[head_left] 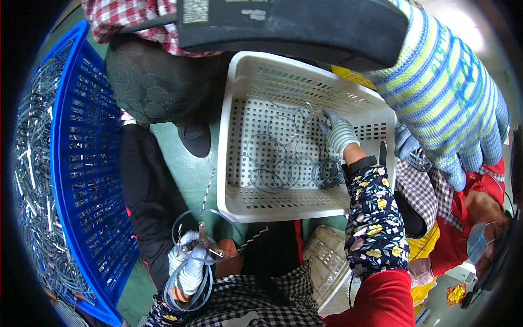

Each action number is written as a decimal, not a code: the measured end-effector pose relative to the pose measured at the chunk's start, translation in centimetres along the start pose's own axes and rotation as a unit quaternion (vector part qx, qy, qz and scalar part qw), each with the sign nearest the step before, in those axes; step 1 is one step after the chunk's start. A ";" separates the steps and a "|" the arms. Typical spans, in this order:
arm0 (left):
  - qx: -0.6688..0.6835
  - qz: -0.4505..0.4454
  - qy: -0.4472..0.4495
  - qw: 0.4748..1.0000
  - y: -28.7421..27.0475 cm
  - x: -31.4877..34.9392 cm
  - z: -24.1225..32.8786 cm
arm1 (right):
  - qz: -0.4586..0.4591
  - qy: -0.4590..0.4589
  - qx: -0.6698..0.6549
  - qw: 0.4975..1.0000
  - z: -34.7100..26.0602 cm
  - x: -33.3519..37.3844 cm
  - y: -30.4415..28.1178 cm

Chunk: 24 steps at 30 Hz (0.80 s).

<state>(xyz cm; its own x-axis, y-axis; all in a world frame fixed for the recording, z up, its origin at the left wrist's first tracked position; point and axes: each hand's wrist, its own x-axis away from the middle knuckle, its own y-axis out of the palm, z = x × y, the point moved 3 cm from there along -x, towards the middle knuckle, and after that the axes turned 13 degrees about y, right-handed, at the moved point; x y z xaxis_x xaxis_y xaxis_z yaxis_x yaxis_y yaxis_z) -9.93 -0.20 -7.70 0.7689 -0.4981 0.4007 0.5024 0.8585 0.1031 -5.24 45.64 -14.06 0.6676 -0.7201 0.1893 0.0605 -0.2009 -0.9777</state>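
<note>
At the lower left, my left hand [188,268], in a white glove, is closed around loops of thin grey cable [208,286]. Metal fittings [202,237] and two spiral-twisted strands stick out from that bundle above my fingers. My right hand [341,134], in a striped glove, reaches into a white plastic basket [224,180]. Its fingers are apart, and nothing shows between them. Beside it on the basket floor are loose cable loops [267,150] with small metal ends, and a denser coil [328,173] lies below my wrist.
A blue slatted basket [92,180] full of cables and metal pieces stands at the left. Another person's large striped glove [447,87] and a black device [289,27] fill the upper right, close to the camera. A masked co-worker sits at the right; a pale crate [327,256] stands below the basket.
</note>
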 end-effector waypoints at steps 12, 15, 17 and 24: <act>0.007 0.012 -0.064 0.998 -2.8 0.3 -2.2 | -0.329 -0.105 0.421 0.839 8.9 5.8 12.8; -0.024 0.006 -0.056 0.998 -1.4 -1.0 0.0 | -0.379 -0.016 0.377 0.845 10.6 4.6 14.7; -0.014 0.004 -0.026 1.000 -1.1 -1.0 0.4 | -0.376 0.017 0.439 0.816 13.7 4.3 14.3; -0.055 -0.003 0.042 0.998 -2.5 2.3 2.0 | -0.433 0.003 0.296 0.851 4.5 6.3 6.9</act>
<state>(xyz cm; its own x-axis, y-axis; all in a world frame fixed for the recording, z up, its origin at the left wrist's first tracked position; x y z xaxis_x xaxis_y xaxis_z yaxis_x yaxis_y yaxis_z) -10.18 -3.30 -5.23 0.7942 -0.5149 0.3227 0.5435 0.8394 0.0019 2.67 42.70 -20.00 0.1786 -0.4757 0.8613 0.8930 -0.2891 -0.3448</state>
